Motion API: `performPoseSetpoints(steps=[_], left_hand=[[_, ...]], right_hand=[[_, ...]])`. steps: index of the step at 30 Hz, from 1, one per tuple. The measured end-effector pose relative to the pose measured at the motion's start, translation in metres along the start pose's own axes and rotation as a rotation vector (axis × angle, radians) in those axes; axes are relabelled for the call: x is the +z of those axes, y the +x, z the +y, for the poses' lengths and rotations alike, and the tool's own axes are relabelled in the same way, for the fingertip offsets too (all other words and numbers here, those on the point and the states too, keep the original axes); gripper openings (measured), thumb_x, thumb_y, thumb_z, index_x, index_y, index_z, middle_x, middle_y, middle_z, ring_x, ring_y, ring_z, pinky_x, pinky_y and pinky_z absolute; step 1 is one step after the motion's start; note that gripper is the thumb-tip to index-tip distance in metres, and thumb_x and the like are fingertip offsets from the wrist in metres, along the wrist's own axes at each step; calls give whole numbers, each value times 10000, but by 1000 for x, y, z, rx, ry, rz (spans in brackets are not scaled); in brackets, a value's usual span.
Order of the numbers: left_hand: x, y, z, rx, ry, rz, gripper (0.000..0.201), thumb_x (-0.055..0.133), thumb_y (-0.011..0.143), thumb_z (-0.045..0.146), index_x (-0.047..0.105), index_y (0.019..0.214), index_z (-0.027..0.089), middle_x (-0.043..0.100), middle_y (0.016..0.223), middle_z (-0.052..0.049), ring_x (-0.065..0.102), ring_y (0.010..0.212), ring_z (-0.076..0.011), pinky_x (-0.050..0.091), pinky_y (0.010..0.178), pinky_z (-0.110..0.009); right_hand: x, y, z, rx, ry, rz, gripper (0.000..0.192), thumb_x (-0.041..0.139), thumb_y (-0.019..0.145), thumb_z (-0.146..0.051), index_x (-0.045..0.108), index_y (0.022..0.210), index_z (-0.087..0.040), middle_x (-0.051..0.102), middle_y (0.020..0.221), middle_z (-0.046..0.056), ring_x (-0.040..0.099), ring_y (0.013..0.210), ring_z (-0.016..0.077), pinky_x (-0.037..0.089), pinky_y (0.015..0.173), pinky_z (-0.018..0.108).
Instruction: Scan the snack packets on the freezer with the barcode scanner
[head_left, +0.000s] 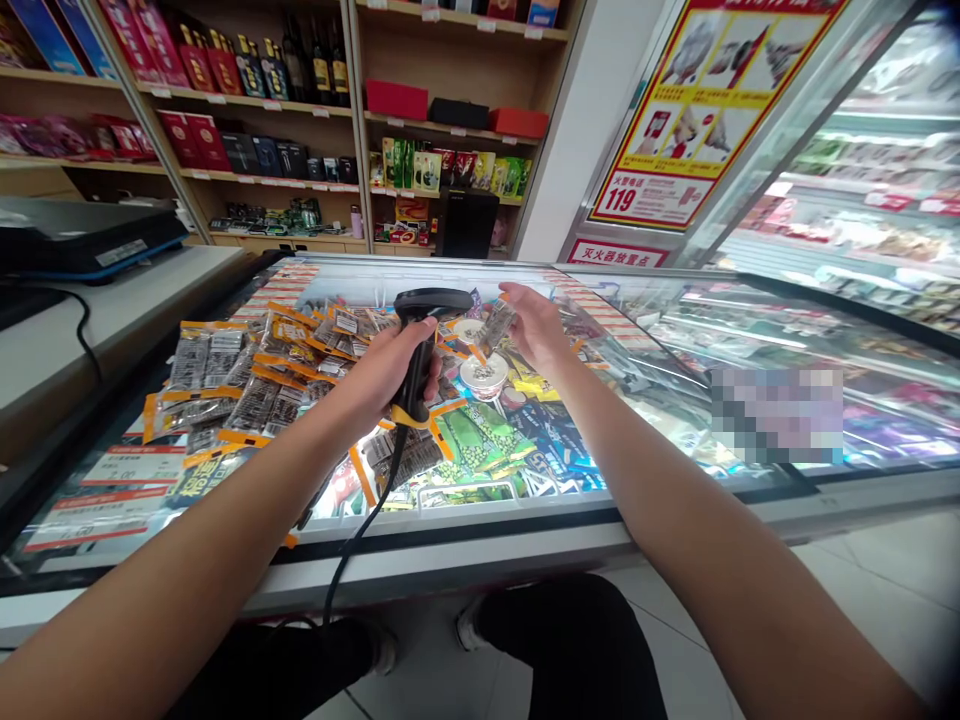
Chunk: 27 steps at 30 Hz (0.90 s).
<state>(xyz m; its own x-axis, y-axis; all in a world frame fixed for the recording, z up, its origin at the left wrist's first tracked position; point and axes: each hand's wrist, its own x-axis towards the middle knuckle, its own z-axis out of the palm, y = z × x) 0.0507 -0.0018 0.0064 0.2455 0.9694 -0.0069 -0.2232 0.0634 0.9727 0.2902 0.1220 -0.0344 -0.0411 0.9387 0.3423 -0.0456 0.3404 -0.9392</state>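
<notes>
My left hand (397, 368) is wrapped round the handle of a black and yellow barcode scanner (416, 365), its head level above the freezer's glass top. From the handle a black cable (365, 525) runs down over the front edge. Just right of the scanner head, my right hand (534, 322) pinches a small clear snack packet (496, 322) with orange ends, held tilted. A pile of similar orange-edged packets (281, 365) lies to the left of the scanner. Another such packet (409, 455) lies below the scanner handle.
Inside the chest freezer (465, 545) are green wrapped packs (484, 435), blue packs (562, 440) and round tubs (484, 372). A weighing scale (82, 235) stands on the left counter. Shelves with boxes and bottles (326, 70) line the back; a fire poster (705, 110) hangs right.
</notes>
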Motion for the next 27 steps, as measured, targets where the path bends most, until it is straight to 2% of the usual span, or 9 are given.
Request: performPoseSetpoints(steps=[5,8,11,15,20,23,25,27], left_hand=[[2,-3,-4,56,53,-101,321,556,977,450,502,793,192,603,620,9,540,391,-95,419,424,-227],[3,-6,-5,114,96,-182,325,573,980,474,501,820,200,613,652,19,551,408,-94,442,447,-235],[2,-7,-4,137,153,-208,313,573,987,488,531,870,200,612,669,24,562,428,-95,454,458,-236],[1,-7,-4,152,212,-210,323,565,998,488,540,862,196,601,666,28,572,438,-92,465,464,-234],[2,-8,-2,142,232,-215,343,565,998,485,519,822,195,605,661,23,586,447,-92,480,480,-233],[4,-9,1,146,159,-149,303,607,961,466,490,853,208,608,643,33,570,416,-98,446,440,-228],[4,-7,4,167,111,-81,293,629,934,462,485,879,213,608,634,39,557,397,-102,418,416,-224],[3,-5,6,181,73,-19,291,632,922,468,498,903,211,600,618,42,553,391,-107,404,407,-224]], right_hand=[[7,-6,-17,85,87,-42,837,586,772,-906,653,1293,-255,728,973,76,742,963,268,599,757,381],[9,-10,-23,78,52,-74,916,532,764,-956,640,1335,-248,726,963,88,738,979,285,596,756,397],[8,-11,-24,74,12,-71,956,505,753,-981,635,1344,-242,732,979,101,731,1001,297,595,763,407],[8,-11,-22,57,1,-76,968,505,734,-996,640,1334,-248,736,962,97,731,963,296,593,753,414],[6,-10,-23,-1,-85,-93,850,500,809,-938,686,1275,-251,738,982,90,726,908,268,593,766,409],[-7,-5,-24,-80,-428,-41,732,573,847,-847,733,1207,-230,737,1096,109,711,950,271,578,844,424],[-19,-1,-22,-67,-833,-4,607,728,822,-707,769,1151,-198,712,1200,152,696,1014,307,548,927,465],[-28,-1,-18,16,-1244,11,510,821,800,-534,783,1166,-180,668,1300,202,654,1152,393,486,1017,548]])
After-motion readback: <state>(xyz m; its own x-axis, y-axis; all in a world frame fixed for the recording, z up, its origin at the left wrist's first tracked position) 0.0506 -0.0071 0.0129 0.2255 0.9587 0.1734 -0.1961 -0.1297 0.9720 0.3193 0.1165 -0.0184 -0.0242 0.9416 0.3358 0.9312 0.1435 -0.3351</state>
